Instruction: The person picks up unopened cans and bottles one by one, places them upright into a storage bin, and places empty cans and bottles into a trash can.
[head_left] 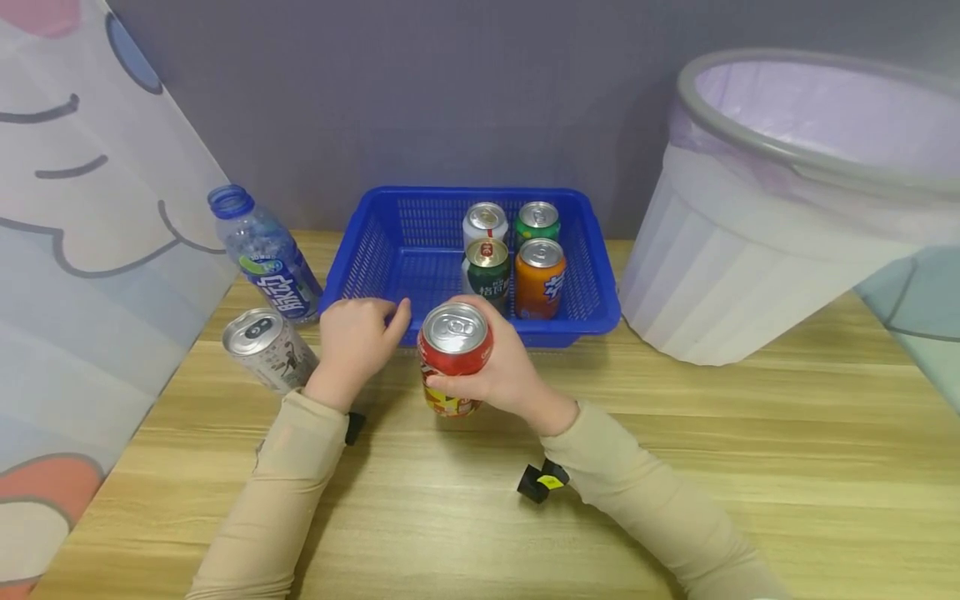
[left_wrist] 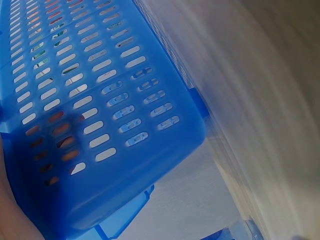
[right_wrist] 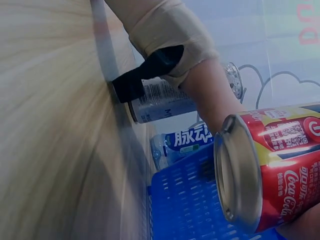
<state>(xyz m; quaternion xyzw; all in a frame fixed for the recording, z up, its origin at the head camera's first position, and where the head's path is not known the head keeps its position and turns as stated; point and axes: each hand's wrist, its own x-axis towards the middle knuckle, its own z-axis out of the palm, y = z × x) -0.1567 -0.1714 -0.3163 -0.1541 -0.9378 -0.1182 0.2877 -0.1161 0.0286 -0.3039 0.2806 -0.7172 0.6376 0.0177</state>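
My right hand (head_left: 498,362) grips a red and yellow Coca-Cola can (right_wrist: 287,170) round its side, held upright in front of the blue plastic basket (head_left: 600,292). In the right wrist view the can's silver bottom faces the camera. My left hand (head_left: 356,342) holds the basket's near rim at its left corner. Through the slots of the basket wall (left_wrist: 112,165) in the left wrist view, its fingers show behind the plastic. Inside the basket, on the right, stand an orange can (head_left: 538,287), a dark green can (head_left: 487,275), a white can (head_left: 483,221) and a green can (head_left: 537,221).
Left of the basket stand a blue-labelled drink bottle (head_left: 266,258) without a cap and a pale patterned can (head_left: 273,354), beside my left wrist. A white bin (head_left: 720,250) with a liner stands to the right. A grey wall (head_left: 375,83) rises behind the wooden table (head_left: 420,517).
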